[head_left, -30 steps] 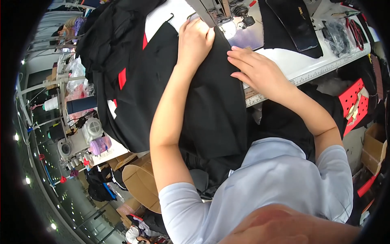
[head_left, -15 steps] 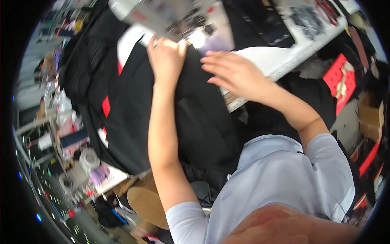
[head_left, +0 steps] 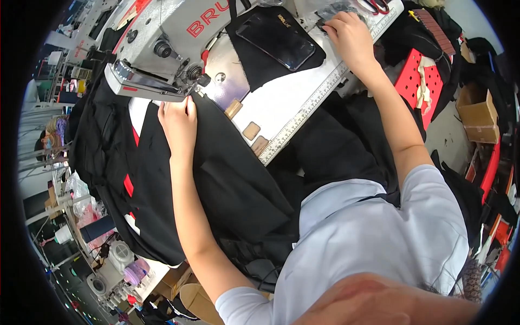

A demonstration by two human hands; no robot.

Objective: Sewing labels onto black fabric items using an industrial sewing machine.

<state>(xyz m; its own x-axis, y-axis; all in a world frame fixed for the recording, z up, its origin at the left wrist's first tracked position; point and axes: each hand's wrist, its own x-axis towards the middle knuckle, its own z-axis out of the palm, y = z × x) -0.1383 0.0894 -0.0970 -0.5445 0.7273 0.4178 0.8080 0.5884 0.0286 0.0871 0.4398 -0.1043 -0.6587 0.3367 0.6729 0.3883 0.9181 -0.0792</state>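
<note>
We list: one black fabric panel (head_left: 233, 179), left of centre in the frame, its upper end on the white tabletop (head_left: 292, 97), its lower part draped toward the frame's lower centre. Long axis: slanting from upper left to lower centre; the narrower end points up to the needle area of the grey sewing machine (head_left: 154, 51), and we cannot tell whether the cloth passes beneath the foot. Nearer: the left hand (head_left: 180, 122), laid on the panel just below the machine head, the cloth running down and right from its grip; fingers bent, tips partly hidden, so we cannot tell whether they pinch or only press. Farther: the right hand (head_left: 351, 43), upper right, well apart from the panel, fingers curled beside a clear plastic bag (head_left: 335, 10); we cannot tell whether its grip has closed on anything. Between right hand and machine: one black phone (head_left: 276, 42) on a black cloth piece (head_left: 257, 76). Along the tabletop's front edge: one measuring strip (head_left: 306, 123), slanting up to the right.
</note>
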